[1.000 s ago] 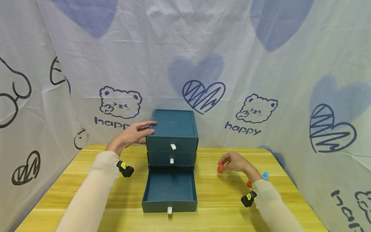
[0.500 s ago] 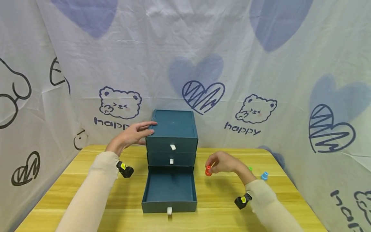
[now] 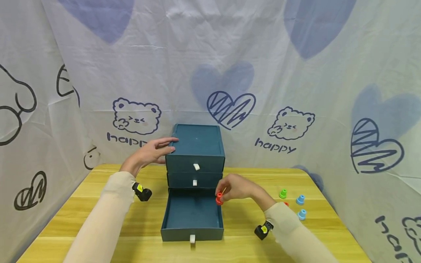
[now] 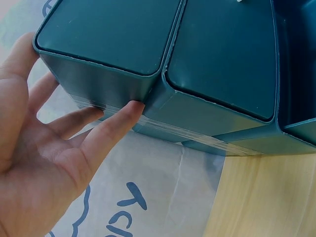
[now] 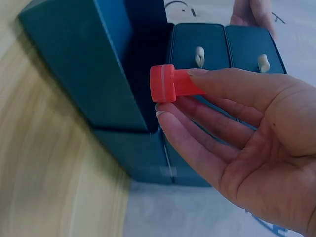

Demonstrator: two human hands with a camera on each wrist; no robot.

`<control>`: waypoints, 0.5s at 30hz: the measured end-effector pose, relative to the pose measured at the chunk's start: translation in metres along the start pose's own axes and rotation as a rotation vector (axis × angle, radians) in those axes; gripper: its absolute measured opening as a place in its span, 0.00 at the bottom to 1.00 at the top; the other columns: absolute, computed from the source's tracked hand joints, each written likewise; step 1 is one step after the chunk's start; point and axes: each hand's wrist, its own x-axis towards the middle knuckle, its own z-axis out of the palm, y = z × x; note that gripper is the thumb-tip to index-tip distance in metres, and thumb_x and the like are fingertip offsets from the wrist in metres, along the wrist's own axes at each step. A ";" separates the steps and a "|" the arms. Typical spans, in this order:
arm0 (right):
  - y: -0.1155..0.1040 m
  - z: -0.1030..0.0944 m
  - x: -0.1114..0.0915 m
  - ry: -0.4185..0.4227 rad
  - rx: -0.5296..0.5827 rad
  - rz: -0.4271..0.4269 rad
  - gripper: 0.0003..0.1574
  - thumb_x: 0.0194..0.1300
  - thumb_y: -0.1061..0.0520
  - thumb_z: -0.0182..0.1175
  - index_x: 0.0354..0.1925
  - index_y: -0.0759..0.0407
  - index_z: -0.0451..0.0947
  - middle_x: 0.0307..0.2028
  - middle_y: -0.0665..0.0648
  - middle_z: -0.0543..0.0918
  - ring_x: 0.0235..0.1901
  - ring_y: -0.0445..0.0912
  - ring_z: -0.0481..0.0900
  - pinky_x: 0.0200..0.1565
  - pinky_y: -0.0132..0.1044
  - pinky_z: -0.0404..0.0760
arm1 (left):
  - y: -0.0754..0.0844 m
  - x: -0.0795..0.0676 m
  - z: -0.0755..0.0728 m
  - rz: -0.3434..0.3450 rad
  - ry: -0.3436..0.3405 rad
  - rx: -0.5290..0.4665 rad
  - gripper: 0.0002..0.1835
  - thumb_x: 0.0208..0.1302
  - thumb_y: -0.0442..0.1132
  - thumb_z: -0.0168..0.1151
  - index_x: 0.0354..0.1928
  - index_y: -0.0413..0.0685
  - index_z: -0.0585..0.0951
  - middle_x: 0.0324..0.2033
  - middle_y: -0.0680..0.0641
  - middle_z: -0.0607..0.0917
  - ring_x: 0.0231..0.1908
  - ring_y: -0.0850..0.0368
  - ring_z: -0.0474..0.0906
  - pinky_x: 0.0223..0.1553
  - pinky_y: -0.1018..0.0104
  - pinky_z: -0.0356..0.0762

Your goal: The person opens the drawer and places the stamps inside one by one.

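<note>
My right hand (image 3: 239, 187) pinches a small red peg (image 5: 170, 84) between thumb and fingers. The peg is stepped, with a wide base and a narrower stem. In the head view it overlaps the right wall of the pulled-out bottom drawer (image 3: 192, 233) of a dark teal drawer cabinet (image 3: 197, 140). My left hand (image 3: 149, 151) rests against the cabinet's upper left side, its fingers extended; in the left wrist view the fingertips (image 4: 136, 106) touch the side wall. The two upper drawers are closed, each with a white pull tab (image 3: 196, 167).
On the wooden table (image 3: 256, 237) at right stand a green peg (image 3: 283, 194) and two blue pegs (image 3: 300, 199), with another red peg (image 3: 286, 204) partly hidden by the right forearm. A printed white cloth (image 3: 184, 80) hangs behind the table and along its sides.
My right hand has carried the red peg leftwards over the table to the drawer's right wall, uncovering the green peg and a second blue one. My left hand has stayed in place.
</note>
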 end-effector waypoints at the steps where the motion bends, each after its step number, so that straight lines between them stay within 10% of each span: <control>1: -0.003 0.001 0.003 -0.004 -0.009 -0.001 0.08 0.61 0.65 0.72 0.41 0.60 0.88 0.38 0.54 0.90 0.36 0.41 0.86 0.43 0.30 0.88 | 0.000 0.000 0.000 0.000 -0.001 -0.001 0.34 0.77 0.55 0.58 0.79 0.60 0.63 0.82 0.42 0.55 0.78 0.33 0.58 0.69 0.36 0.72; 15: -0.030 0.021 0.039 -0.063 -0.072 -0.056 0.06 0.61 0.64 0.73 0.39 0.58 0.88 0.36 0.53 0.90 0.34 0.38 0.83 0.39 0.25 0.84 | 0.001 -0.001 0.001 -0.002 0.009 0.005 0.33 0.77 0.55 0.57 0.79 0.60 0.63 0.82 0.42 0.55 0.78 0.33 0.57 0.69 0.35 0.72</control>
